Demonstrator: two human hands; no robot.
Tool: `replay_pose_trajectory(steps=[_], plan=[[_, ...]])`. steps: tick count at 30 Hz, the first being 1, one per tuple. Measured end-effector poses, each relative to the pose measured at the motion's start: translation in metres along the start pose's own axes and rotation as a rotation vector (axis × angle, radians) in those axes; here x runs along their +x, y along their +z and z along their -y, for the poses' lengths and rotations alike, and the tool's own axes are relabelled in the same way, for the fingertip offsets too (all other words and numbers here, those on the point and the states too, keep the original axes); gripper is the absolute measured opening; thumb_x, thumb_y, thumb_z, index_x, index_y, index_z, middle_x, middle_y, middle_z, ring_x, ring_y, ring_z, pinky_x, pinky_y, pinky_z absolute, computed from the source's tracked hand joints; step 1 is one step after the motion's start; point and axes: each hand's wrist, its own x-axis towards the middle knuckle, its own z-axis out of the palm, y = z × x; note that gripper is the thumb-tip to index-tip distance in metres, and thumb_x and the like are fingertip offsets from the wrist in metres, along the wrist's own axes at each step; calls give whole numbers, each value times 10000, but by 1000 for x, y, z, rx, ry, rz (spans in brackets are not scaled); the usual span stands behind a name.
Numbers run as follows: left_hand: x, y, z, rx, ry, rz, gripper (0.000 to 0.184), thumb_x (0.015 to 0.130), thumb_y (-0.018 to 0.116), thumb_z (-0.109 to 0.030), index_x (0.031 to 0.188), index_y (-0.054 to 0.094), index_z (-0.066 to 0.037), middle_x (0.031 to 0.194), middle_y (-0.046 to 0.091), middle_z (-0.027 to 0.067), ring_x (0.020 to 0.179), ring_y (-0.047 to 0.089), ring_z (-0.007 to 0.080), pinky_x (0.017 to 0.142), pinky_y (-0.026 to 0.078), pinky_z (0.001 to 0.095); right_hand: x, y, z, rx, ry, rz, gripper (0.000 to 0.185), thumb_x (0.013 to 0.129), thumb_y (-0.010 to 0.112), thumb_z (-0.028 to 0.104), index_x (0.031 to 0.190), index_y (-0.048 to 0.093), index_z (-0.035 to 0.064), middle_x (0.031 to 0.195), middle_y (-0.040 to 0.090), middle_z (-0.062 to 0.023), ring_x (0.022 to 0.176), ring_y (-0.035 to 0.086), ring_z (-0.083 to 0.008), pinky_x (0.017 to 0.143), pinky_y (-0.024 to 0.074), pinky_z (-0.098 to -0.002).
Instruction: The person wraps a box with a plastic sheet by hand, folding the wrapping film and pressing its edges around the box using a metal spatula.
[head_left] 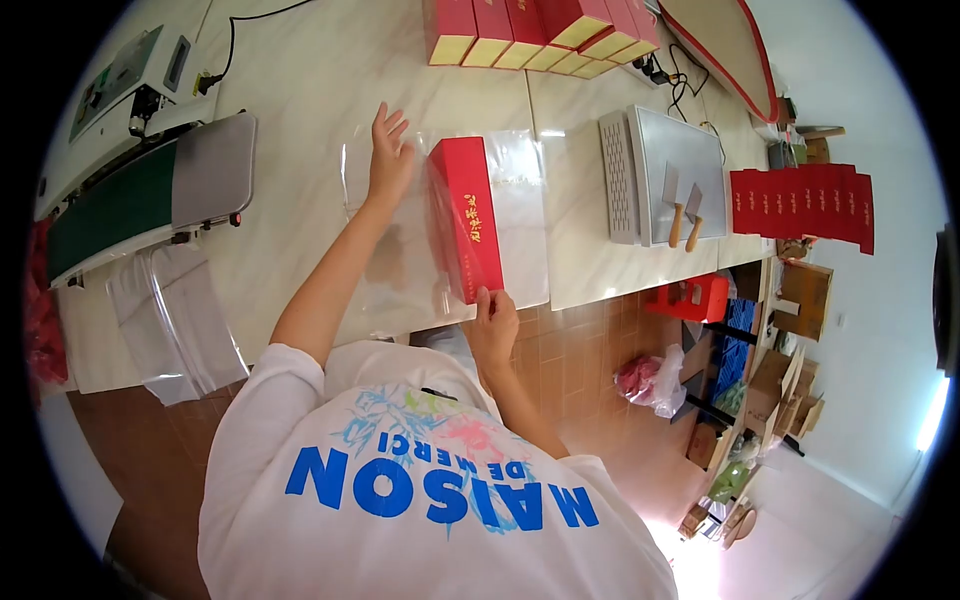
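Note:
A long red box [467, 210] with gold lettering lies on clear plastic film [522, 215] spread over the table. Its near end is pinched by my right hand [494, 325], thumb and fingertips closed at the corner by the table's front edge. To the left of the box's far end, my left hand [391, 155] is raised with its fingers apart, holding nothing. It is over the left part of the film and does not touch the box.
Red boxes [520, 35] stand at the table's far edge. To the right are a metal hot plate [675, 150] with two wooden-handled scrapers [691, 220] and red box pieces [800, 205]. At left stand a belt machine [150, 190] and clear plastic bags [175, 320].

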Motion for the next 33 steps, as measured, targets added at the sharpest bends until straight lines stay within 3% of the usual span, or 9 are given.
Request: replay_pose_trajectory(steps=[6,9,11,12,14,17,20,27,33], plan=[[1,-44,35,205,-166,-1,820,827,514,99,1542,211,-163,1481,360,176,1379,369,304,1123,331,407,5,-3,-3,25,-100,9,252,951,606,173,754,560,21,727,564,-137,689,529,-315,639,412,-431],[27,-54,30,380,-220,261,777,834,604,24,1517,307,-200,1506,326,174,1405,323,309,1128,327,398,6,-6,-5,-50,-247,24,205,935,617,139,772,568,23,743,555,-129,701,523,-308,646,409,-428],[49,-54,15,599,2,444,597,838,691,-94,1397,506,-193,1498,370,140,1384,361,293,1115,343,387,6,-7,-4,-35,-239,57,190,925,625,123,776,567,20,747,550,-130,717,523,-311,654,409,-429],[62,-53,12,594,1,451,597,838,691,-94,1397,506,-193,1498,370,140,1384,361,293,1115,343,387,7,-8,-3,-40,-234,53,190,925,625,123,776,567,20,747,550,-130,717,523,-311,654,409,-429],[84,-51,9,503,-54,695,260,910,660,-193,1159,633,-122,1475,429,78,1380,386,237,1118,326,396,8,-10,-2,-28,-216,77,201,923,634,134,769,570,23,743,546,-128,724,524,-310,655,408,-430],[98,-46,-6,454,-201,736,229,923,659,-313,1003,646,-98,1414,504,64,1351,417,222,1105,339,389,7,-11,-4,-37,-206,79,215,923,641,152,761,576,26,738,546,-123,723,521,-308,657,407,-431],[109,-37,-4,467,-247,796,307,925,649,-372,1047,650,-91,1345,561,58,1298,468,202,1095,343,372,7,-11,-5,-17,-195,92,235,925,648,176,757,578,28,725,539,-123,711,513,-306,652,410,-424],[109,7,5,494,-181,723,363,912,662,-394,1087,656,-77,1133,663,41,1156,563,168,1027,397,343,7,-9,-10,61,16,94,312,918,675,225,725,560,8,696,546,-137,650,515,-304,601,411,-415],[100,20,47,324,-11,227,428,894,680,-400,1126,645,-41,1169,645,105,1158,576,219,1011,421,368,10,-14,-6,-8,55,144,340,907,688,237,695,552,9,658,542,-133,635,525,-297,592,419,-414]])
